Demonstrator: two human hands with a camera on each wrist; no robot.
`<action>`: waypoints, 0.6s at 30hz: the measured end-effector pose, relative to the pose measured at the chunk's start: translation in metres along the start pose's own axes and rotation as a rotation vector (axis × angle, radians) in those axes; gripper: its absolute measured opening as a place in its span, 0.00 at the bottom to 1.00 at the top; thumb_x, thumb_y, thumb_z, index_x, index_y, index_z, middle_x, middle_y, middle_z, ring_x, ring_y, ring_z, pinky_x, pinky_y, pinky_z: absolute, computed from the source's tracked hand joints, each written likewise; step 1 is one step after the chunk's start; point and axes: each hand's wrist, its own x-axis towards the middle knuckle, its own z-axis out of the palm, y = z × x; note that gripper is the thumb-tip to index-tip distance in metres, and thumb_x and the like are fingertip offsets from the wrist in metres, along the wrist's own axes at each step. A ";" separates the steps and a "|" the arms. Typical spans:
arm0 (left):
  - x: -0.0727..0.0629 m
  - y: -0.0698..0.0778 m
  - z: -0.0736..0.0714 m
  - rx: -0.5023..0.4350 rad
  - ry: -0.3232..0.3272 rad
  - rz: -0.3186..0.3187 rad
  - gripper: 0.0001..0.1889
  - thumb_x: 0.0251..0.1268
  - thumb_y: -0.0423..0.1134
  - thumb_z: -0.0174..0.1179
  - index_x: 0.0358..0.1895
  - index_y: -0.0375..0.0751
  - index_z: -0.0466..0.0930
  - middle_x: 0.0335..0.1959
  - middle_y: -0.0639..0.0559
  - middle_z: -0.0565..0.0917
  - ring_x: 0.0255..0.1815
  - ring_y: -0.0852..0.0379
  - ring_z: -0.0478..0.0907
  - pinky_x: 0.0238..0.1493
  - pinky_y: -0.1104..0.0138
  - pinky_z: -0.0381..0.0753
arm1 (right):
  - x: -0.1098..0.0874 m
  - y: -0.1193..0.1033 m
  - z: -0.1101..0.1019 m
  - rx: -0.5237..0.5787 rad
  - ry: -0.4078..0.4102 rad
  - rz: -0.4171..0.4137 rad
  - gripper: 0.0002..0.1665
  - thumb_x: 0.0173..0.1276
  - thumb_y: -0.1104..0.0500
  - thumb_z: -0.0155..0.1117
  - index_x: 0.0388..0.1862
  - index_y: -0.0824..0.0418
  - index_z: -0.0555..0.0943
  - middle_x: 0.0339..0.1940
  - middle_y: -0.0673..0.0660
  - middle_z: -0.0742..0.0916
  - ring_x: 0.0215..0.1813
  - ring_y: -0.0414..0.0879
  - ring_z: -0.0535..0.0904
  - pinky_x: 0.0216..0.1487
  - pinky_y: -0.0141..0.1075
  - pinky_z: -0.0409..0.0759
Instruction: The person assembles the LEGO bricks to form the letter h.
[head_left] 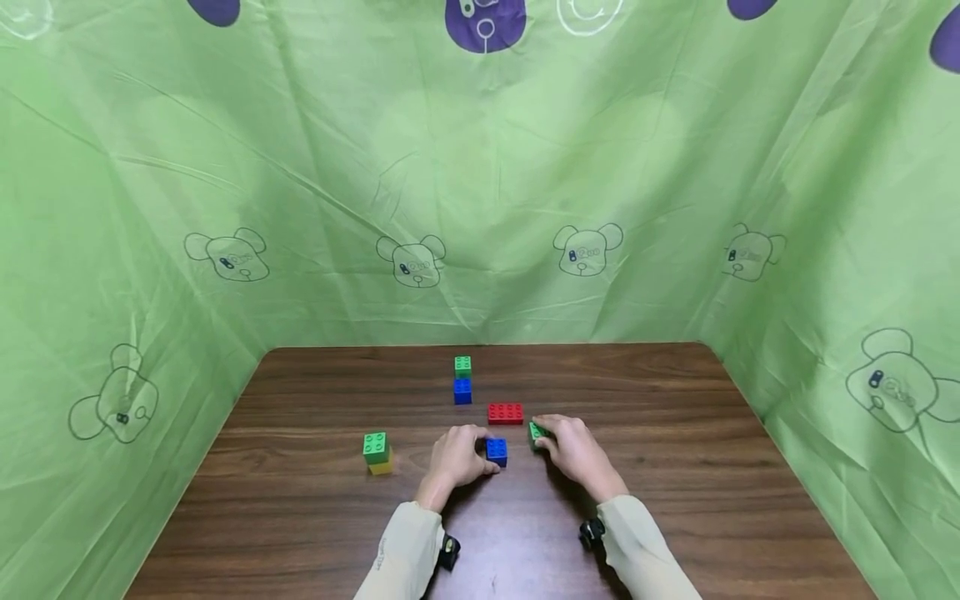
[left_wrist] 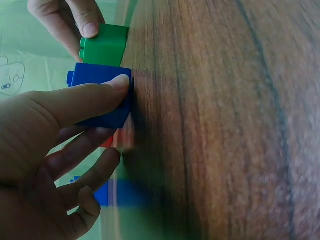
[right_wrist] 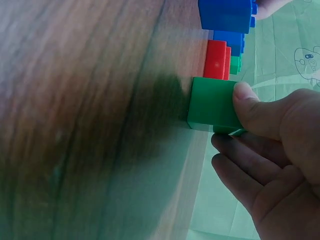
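Observation:
Near the middle of the table, my left hand (head_left: 459,456) pinches a blue toy brick (head_left: 497,451) between thumb and fingers. In the left wrist view its thumb lies along the near face of the blue brick (left_wrist: 102,111). To the right, my right hand (head_left: 573,448) grips a green brick (head_left: 535,434), partly covered by the fingers in the head view. The right wrist view shows the thumb at the stud side of this green brick (right_wrist: 212,103). A red brick (head_left: 506,413), longer than the others, lies just beyond the two held bricks.
Farther back, a green brick (head_left: 462,367) and a blue brick (head_left: 462,392) sit together. At the left, another green brick (head_left: 376,447) is stacked on a yellow one (head_left: 381,468). Green cloth (head_left: 487,308) hangs along the back and sides of the wooden table (head_left: 315,533).

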 end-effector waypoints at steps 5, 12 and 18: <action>-0.001 -0.001 0.000 -0.015 -0.015 -0.021 0.24 0.39 0.52 0.83 0.43 0.52 0.90 0.43 0.52 0.89 0.42 0.50 0.85 0.38 0.55 0.81 | 0.002 -0.004 0.001 -0.033 -0.024 0.001 0.19 0.66 0.63 0.72 0.55 0.64 0.86 0.54 0.61 0.88 0.57 0.55 0.85 0.56 0.48 0.83; -0.001 0.000 0.000 -0.024 -0.005 -0.013 0.24 0.38 0.51 0.84 0.43 0.50 0.90 0.43 0.50 0.90 0.41 0.48 0.85 0.38 0.54 0.81 | 0.011 -0.020 -0.005 -0.030 -0.008 -0.081 0.20 0.65 0.62 0.73 0.56 0.63 0.85 0.54 0.60 0.89 0.58 0.54 0.85 0.58 0.47 0.82; 0.000 -0.002 0.001 -0.044 0.007 -0.009 0.24 0.37 0.49 0.84 0.43 0.50 0.90 0.41 0.51 0.89 0.41 0.49 0.85 0.37 0.55 0.81 | 0.017 -0.040 -0.012 -0.024 0.003 -0.149 0.20 0.66 0.60 0.73 0.56 0.62 0.86 0.54 0.58 0.89 0.57 0.53 0.86 0.57 0.45 0.83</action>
